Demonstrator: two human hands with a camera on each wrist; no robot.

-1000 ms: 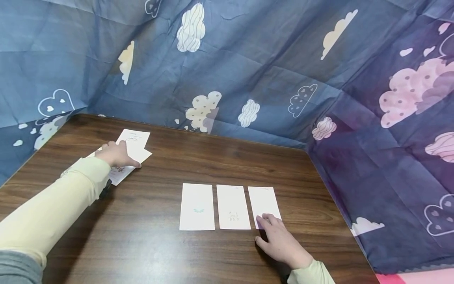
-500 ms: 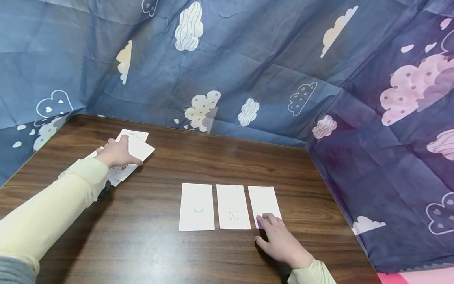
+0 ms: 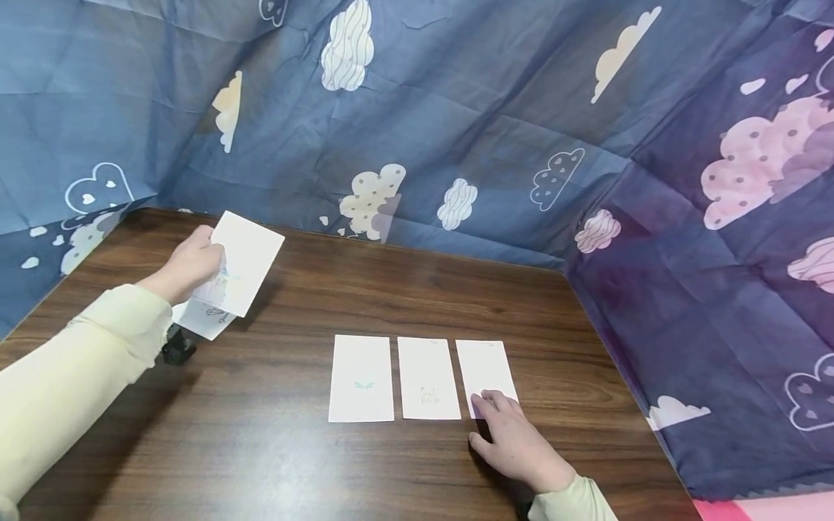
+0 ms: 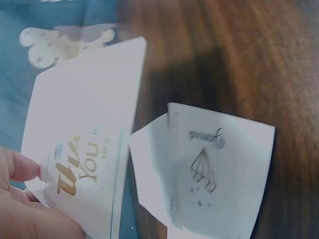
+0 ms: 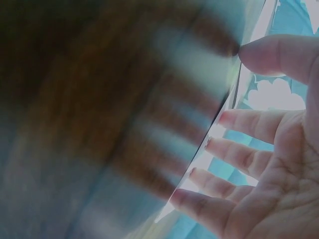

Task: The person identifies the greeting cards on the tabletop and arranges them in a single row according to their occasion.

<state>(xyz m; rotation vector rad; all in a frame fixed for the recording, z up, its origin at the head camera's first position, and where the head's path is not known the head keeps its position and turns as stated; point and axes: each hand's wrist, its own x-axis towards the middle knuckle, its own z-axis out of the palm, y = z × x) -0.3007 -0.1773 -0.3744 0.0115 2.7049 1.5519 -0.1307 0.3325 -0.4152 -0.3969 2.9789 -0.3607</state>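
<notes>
My left hand pinches a white card by its edge, tilted above the table at the back left. In the left wrist view, gold "Thank You" lettering shows on this card near the thumb. Below it lie more white cards, overlapping, the top one with a small grey drawing. My right hand rests with spread fingers, fingertips on the lower edge of the rightmost card of a row. Beside that card lie a card with pale lettering and one with a small teal motif.
The brown wood-grain table reaches back to a blue cloth with cloud prints, hanging along its far side. A purple-blue stretch of cloth borders the right edge.
My left hand has lifted the white card off the overlapping cards at the back left and tilted it up. The right hand and the row of three cards have stayed in place.
</notes>
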